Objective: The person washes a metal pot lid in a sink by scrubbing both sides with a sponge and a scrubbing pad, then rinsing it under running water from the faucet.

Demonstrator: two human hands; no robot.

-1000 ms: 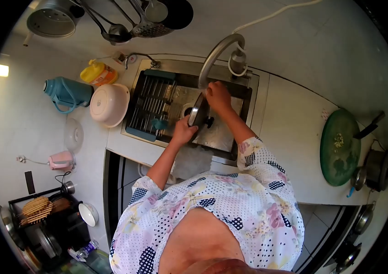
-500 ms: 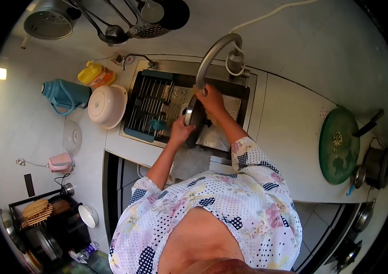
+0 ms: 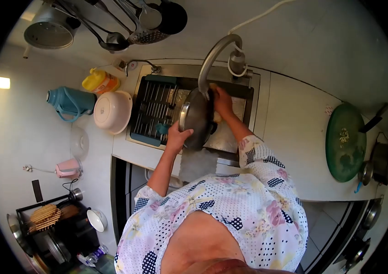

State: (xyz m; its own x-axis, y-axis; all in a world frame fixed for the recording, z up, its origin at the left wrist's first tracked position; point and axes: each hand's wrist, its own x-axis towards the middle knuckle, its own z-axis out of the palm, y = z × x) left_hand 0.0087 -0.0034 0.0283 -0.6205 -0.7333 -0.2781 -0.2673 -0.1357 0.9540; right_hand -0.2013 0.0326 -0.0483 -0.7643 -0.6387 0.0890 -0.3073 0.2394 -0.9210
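A pot lid [image 3: 197, 121] with a shiny metal rim and a dark knob is held tilted on edge over the sink [image 3: 232, 132], under the curved faucet [image 3: 212, 57]. My left hand [image 3: 178, 138] grips the lid's lower left rim, thumb over its face. My right hand [image 3: 222, 102] is closed at the lid's upper right side, around a yellowish-brown scrubber or cloth [image 3: 216, 117], whose exact kind I cannot make out. Most of that piece is hidden by the fingers. Behind the lid, a drying rack [image 3: 153, 109] lies across the sink's left part.
Left of the sink stand a pink basin [image 3: 111, 112], a yellow bottle [image 3: 101, 81] and a blue thermos [image 3: 70, 102]. A green cutting board [image 3: 345, 141] with chopped bits and a knife [image 3: 374, 118] lie on the right counter. Ladles and strainers [image 3: 148, 36] hang above.
The lid has turned to show more of its knobbed face. My right hand has moved to its right side, slightly lower. The whole view has shifted a little.
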